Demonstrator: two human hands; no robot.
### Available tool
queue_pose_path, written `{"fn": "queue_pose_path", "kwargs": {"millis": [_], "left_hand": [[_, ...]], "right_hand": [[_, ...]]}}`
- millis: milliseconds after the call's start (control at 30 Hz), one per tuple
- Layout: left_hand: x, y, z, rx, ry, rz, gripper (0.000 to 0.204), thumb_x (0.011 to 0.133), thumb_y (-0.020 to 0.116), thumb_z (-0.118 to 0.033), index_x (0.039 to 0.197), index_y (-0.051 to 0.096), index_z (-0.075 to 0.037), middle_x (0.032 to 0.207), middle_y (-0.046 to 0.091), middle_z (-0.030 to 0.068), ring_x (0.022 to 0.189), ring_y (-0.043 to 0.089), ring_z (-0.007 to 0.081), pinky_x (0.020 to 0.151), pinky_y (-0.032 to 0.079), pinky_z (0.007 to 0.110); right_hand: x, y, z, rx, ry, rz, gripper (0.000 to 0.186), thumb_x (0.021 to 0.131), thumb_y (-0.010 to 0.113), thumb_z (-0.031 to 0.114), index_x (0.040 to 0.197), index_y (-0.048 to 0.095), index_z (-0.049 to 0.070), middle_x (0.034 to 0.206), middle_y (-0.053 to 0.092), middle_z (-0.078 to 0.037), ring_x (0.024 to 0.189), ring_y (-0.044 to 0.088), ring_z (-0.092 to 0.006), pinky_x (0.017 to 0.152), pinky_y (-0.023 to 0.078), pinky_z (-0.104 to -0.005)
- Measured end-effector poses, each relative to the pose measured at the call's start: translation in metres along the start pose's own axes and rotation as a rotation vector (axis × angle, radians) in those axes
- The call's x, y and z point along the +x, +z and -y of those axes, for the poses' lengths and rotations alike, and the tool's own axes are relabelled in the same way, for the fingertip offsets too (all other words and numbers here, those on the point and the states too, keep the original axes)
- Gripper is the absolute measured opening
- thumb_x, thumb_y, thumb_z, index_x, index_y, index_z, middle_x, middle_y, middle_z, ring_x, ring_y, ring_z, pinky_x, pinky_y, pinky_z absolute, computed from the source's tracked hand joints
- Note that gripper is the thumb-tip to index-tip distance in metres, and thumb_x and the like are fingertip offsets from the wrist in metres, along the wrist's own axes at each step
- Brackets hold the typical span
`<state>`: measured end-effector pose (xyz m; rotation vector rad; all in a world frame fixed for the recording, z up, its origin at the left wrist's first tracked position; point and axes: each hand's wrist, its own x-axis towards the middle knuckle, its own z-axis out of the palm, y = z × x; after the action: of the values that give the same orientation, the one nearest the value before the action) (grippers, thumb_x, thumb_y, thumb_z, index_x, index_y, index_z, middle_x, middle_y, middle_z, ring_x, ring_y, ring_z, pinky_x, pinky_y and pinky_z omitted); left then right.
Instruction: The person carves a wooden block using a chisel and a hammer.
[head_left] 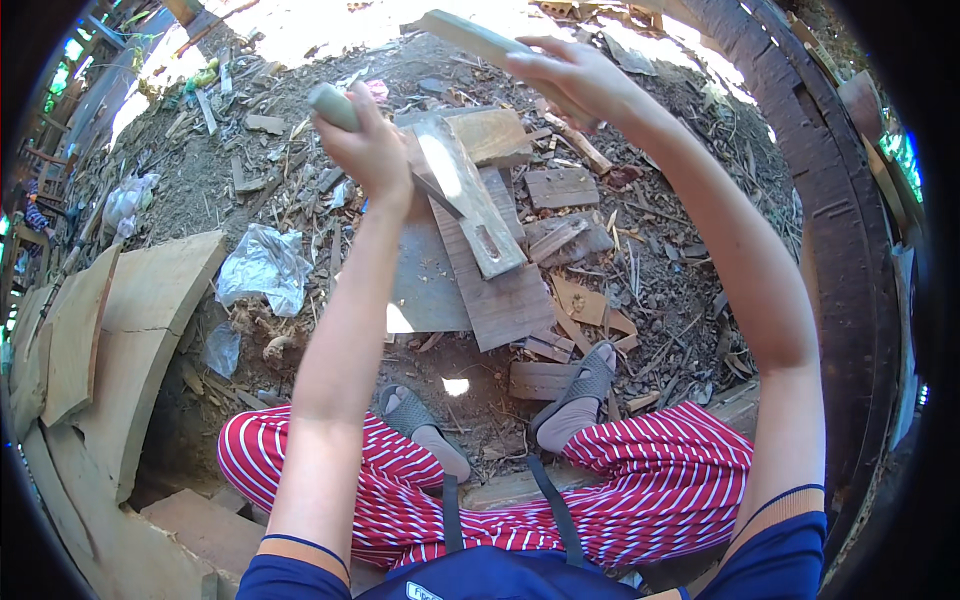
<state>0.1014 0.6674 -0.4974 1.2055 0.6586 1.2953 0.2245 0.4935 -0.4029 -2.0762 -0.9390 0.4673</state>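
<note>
My left hand [368,155] is closed round the pale, rounded handle of a chisel [334,107]. The narrow metal blade comes out below my fist and slants down to the right, over a wooden bar [462,190]. That bar has a long slot cut through its near end. Raised higher and to the right, my right hand [590,82] grips a squared wooden stick [468,38], whose far end points up and left. The slotted bar lies on a brown board [500,300], which overlaps a grey flat sheet [430,285]. Whether the blade touches the bar I cannot tell.
Wood chips and offcuts, among them a small block [562,188], litter the dirt ground. Crumpled clear plastic [264,268] lies at left, near large curved planks [150,330]. A dark beam [835,200] runs along the right. My sandalled feet [580,395] rest close to the board.
</note>
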Motion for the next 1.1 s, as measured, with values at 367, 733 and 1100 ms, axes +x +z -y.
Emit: {"fn": "queue_pose_path", "kwargs": {"millis": [367, 733, 1100], "left_hand": [[-0.023, 0.018, 0.026, 0.155, 0.301, 0.117, 0.031, 0.094, 0.064, -0.025, 0.103, 0.046, -0.002, 0.077, 0.055, 0.0061, 0.045, 0.050, 0.0085, 0.034, 0.039, 0.023], [-0.030, 0.021, 0.015, 0.275, 0.263, 0.068, 0.031, 0.092, 0.065, -0.027, 0.103, 0.052, -0.002, 0.086, 0.063, 0.0102, 0.072, 0.064, 0.0215, 0.066, 0.052, 0.036], [-0.040, 0.039, 0.018, 0.348, 0.362, 0.074, 0.036, 0.091, 0.066, -0.027, 0.107, 0.049, 0.000, 0.085, 0.064, 0.0169, 0.076, 0.066, 0.0323, 0.068, 0.051, 0.041]], "right_hand": [[-0.083, 0.002, -0.015, -0.003, 0.166, 0.011, 0.068, 0.087, 0.059, 0.054, 0.141, 0.050, 0.013, 0.094, 0.068, -0.012, 0.080, 0.064, -0.0146, 0.067, 0.052, -0.0309], [-0.084, 0.006, -0.017, 0.023, 0.137, -0.007, 0.071, 0.087, 0.059, 0.056, 0.141, 0.049, 0.011, 0.095, 0.068, -0.012, 0.084, 0.064, -0.0158, 0.071, 0.052, -0.0321], [-0.023, -0.007, 0.076, 0.342, -0.310, -0.129, 0.070, 0.089, 0.059, 0.047, 0.142, 0.044, 0.005, 0.110, 0.067, -0.017, 0.091, 0.064, -0.0200, 0.077, 0.052, -0.0325]]}}
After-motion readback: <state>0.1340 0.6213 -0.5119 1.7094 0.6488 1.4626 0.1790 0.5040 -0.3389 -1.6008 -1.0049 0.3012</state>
